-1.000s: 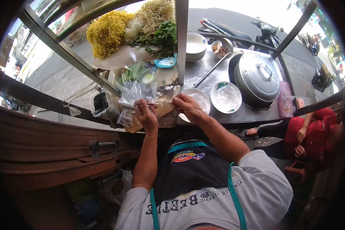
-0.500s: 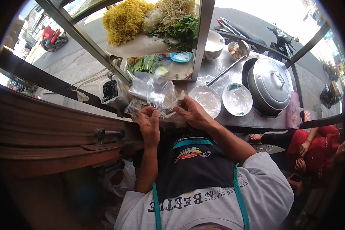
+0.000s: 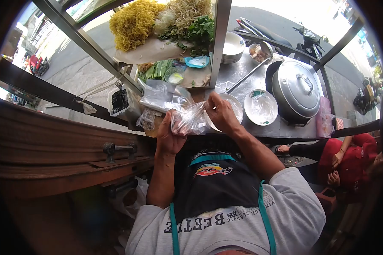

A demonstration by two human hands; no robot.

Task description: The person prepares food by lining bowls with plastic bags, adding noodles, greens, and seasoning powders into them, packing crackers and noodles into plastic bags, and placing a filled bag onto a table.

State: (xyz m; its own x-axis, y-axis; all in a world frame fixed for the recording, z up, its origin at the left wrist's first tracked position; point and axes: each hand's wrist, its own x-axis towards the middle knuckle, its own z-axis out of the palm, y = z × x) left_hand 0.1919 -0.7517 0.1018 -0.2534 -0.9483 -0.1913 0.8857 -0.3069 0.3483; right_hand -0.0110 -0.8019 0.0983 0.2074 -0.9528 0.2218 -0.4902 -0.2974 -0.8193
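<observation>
A clear plastic bag (image 3: 192,115) stretches between my two hands over the near edge of the cart. My left hand (image 3: 170,135) holds it from the left; the fingers show through the plastic, and I cannot tell whether they are inside or behind it. On the other side my right hand (image 3: 222,114) is closed, pinching the bag's edge. Beneath that hand lies a plastic-lined bowl (image 3: 234,106), partly hidden. A second bowl (image 3: 261,107), lined with clear plastic, sits to its right. Behind the bag lies a stack of clear bags (image 3: 155,94).
A large lidded pot (image 3: 297,91) stands right, near a ladle (image 3: 247,78) resting in a small bowl (image 3: 256,53). Stacked plates (image 3: 232,47) stand behind. Yellow noodles (image 3: 136,23) and greens (image 3: 200,32) fill the glass case. A person in red (image 3: 349,163) sits at right.
My right hand has moved up and right, drawing the plastic bag wider. My left hand has turned and shifted slightly right, its fingers now covered by the plastic.
</observation>
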